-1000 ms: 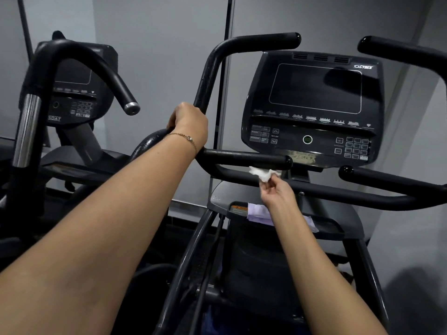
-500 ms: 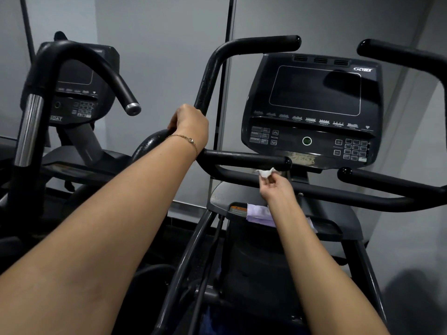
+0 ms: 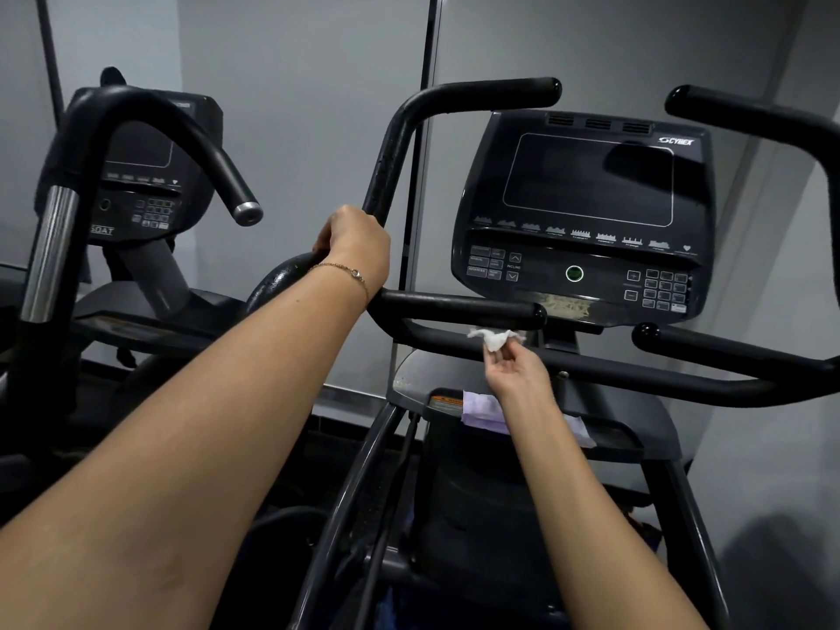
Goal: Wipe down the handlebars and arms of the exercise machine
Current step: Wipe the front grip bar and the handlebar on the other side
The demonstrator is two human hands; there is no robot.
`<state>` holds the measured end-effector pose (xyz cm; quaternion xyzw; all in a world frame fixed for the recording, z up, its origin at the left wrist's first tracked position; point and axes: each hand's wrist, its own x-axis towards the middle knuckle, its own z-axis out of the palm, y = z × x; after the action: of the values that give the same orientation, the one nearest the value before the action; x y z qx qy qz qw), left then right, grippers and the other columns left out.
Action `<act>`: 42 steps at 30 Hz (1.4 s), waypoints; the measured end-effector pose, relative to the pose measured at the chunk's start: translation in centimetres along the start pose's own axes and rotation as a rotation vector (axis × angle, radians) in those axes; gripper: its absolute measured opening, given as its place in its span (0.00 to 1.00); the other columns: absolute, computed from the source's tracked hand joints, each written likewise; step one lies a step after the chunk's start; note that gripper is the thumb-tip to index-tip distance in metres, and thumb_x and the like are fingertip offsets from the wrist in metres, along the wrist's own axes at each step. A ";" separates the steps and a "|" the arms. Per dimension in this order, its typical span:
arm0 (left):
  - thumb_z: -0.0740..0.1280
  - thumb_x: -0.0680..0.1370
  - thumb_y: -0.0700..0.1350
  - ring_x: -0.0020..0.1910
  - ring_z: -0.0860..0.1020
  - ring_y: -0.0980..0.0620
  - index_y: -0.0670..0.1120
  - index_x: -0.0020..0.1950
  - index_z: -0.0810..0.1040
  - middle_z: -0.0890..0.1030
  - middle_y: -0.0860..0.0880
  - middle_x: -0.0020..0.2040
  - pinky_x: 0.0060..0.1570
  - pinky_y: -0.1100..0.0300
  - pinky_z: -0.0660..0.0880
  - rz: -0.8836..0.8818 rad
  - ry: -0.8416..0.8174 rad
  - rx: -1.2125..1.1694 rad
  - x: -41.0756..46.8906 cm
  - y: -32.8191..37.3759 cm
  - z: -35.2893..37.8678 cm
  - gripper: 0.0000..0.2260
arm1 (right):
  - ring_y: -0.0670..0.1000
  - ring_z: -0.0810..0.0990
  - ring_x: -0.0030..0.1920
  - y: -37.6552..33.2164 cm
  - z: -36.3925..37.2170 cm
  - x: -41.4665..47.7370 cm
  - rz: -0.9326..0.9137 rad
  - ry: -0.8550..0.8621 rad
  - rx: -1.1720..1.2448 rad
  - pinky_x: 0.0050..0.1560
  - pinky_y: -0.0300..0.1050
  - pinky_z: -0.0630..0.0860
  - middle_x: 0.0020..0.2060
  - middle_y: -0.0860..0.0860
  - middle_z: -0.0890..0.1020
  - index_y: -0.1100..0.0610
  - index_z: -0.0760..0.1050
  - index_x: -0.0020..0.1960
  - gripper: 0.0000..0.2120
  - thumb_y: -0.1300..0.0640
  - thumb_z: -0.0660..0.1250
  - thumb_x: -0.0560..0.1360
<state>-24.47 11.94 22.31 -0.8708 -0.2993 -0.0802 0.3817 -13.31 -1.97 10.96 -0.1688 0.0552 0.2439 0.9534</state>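
A black exercise machine fills the view, its console [image 3: 586, 211] at centre right. My left hand [image 3: 354, 243] grips the left moving arm [image 3: 391, 147] where the tall bar bends. My right hand [image 3: 513, 370] pinches a crumpled white tissue [image 3: 493, 338] against the lower crossbar [image 3: 636, 370], just under the end of the short inner handlebar [image 3: 459, 309]. The right-side handlebars [image 3: 727, 347] run off to the right edge.
A purple pack [image 3: 482, 409] lies in the tray below the console, partly hidden by my right wrist. A second machine [image 3: 136, 175] with a chrome-banded arm [image 3: 50, 256] stands at the left. Grey wall panels are behind.
My right hand dipped slightly with the tissue, then came back up against the crossbar, shifting a little left. My left hand kept its grip in place.
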 end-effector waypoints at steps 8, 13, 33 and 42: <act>0.59 0.76 0.38 0.45 0.81 0.52 0.41 0.60 0.74 0.81 0.49 0.48 0.49 0.60 0.78 0.010 0.014 0.002 0.0 -0.1 0.1 0.13 | 0.54 0.78 0.58 1.8 1.3 -0.9 0.019 0.012 -0.057 0.63 0.46 0.72 0.52 0.56 0.78 0.65 0.71 0.46 0.05 0.66 0.58 0.79; 0.59 0.76 0.37 0.46 0.81 0.52 0.42 0.58 0.75 0.81 0.49 0.49 0.50 0.60 0.78 0.015 0.016 0.014 -0.1 -0.1 0.2 0.12 | 0.41 0.78 0.25 -1.3 0.5 -3.6 -0.416 -0.075 -0.272 0.29 0.33 0.76 0.25 0.47 0.81 0.60 0.74 0.41 0.09 0.66 0.59 0.79; 0.60 0.76 0.39 0.45 0.81 0.50 0.42 0.59 0.75 0.81 0.49 0.48 0.49 0.58 0.79 0.012 0.019 0.025 0.0 0.0 0.6 0.13 | 0.63 0.81 0.53 0.1 -1.2 2.0 -1.947 -0.061 -2.111 0.60 0.72 0.60 0.50 0.56 0.84 0.61 0.81 0.53 0.23 0.74 0.70 0.60; 0.60 0.77 0.39 0.44 0.82 0.49 0.40 0.61 0.74 0.81 0.47 0.48 0.47 0.58 0.80 -0.001 -0.002 0.052 0.4 0.3 0.4 0.13 | 0.64 0.81 0.49 1.6 1.2 1.6 -1.855 -0.031 -2.030 0.57 0.70 0.68 0.41 0.60 0.84 0.65 0.80 0.42 0.12 0.73 0.73 0.60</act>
<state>-24.00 12.21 21.98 -0.8605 -0.3020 -0.0718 0.4041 -12.67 0.50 11.31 -0.7569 -0.2883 -0.5415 0.2254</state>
